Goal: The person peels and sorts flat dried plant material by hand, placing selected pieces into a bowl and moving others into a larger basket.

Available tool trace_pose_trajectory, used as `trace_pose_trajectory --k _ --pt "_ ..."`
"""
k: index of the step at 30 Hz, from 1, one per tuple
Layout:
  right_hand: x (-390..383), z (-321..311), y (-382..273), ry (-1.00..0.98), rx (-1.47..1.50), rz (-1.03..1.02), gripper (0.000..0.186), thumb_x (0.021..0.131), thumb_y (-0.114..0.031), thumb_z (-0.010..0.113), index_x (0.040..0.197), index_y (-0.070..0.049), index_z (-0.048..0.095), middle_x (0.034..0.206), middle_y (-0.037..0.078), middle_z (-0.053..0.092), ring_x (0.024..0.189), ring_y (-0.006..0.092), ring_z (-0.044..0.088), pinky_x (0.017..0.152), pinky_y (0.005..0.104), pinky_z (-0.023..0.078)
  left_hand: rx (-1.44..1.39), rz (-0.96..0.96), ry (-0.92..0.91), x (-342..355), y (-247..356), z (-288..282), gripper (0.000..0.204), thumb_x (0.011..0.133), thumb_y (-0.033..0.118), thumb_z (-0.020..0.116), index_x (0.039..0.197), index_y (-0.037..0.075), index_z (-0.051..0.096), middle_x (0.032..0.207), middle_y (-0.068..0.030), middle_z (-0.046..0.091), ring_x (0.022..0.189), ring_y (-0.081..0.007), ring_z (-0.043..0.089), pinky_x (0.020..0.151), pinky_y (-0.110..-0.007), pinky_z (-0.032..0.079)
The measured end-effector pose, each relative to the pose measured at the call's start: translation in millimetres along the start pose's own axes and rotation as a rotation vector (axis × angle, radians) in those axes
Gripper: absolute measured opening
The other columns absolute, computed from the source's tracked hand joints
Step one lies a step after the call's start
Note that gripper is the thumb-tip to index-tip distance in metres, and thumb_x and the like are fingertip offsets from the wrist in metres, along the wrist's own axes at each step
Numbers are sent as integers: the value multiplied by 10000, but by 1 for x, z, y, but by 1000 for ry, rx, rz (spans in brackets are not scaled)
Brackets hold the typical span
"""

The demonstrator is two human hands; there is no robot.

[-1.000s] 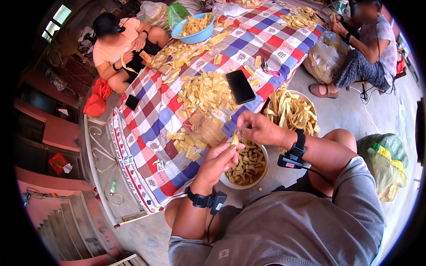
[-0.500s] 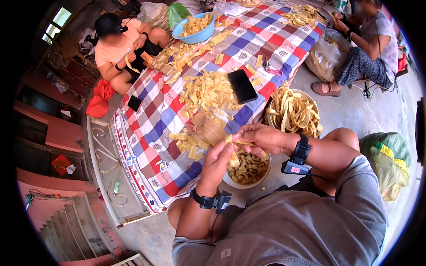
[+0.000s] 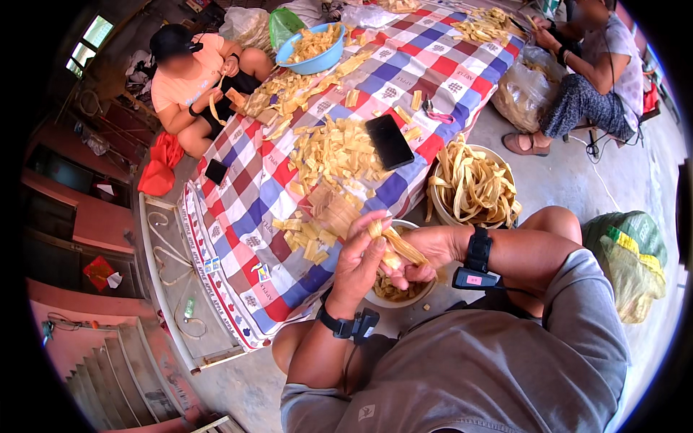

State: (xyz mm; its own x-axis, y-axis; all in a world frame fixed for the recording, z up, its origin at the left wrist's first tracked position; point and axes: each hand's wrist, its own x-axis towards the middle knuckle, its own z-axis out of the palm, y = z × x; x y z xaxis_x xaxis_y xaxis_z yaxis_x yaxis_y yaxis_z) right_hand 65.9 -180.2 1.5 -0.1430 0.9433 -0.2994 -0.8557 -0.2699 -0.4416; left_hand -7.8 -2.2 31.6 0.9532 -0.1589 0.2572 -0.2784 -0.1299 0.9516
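Over a white bowl (image 3: 404, 304), my left hand (image 3: 359, 257) and my right hand (image 3: 435, 249) meet at a folded yellow dried strip (image 3: 406, 248). The left thumb and fingers pinch its upper end. Right-hand fingers curl around its lower part, partly hidden behind it. Small yellow folded pieces (image 3: 390, 289) lie in the bowl, mostly hidden by my hands. Just beyond them on the table is a flat tan piece (image 3: 333, 209), with loose short pieces (image 3: 307, 238) beside it. A basin to the right holds long yellow strips (image 3: 473, 184).
A checked cloth (image 3: 278, 195) covers the table. On it are a pile of cut pieces (image 3: 328, 151), a black phone (image 3: 390, 142), pink-handled scissors (image 3: 438, 115) and a blue basin (image 3: 326, 63). One person (image 3: 191, 90) sits far left, another (image 3: 595, 72) far right. A sack (image 3: 626, 263) stands at right.
My right hand has moved down and turned, and the strip now shows as a folded bundle slanting down to the right. My left hand has stayed nearly in place.
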Motion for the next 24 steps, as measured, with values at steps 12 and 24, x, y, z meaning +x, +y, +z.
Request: trace_pose_trajectory --k 12,24 --pt "4 -2 2 124 28 -353 252 971 -301 610 990 -50 631 701 40 591 576 116 558 515 231 417 136 86 45 -1 5 -3 266 1001 151 556 1195 -14 632 1265 -142 558 1114 -231 578 952 -345 471" --pt "-14 11 -8 940 -985 -967 63 949 -68 644 966 -21 606 859 -24 582 788 17 516 619 209 453 808 212 183 1 1 -2 382 912 116 612 1287 47 608 1190 -179 588 1066 -359 574 920 -436 450"
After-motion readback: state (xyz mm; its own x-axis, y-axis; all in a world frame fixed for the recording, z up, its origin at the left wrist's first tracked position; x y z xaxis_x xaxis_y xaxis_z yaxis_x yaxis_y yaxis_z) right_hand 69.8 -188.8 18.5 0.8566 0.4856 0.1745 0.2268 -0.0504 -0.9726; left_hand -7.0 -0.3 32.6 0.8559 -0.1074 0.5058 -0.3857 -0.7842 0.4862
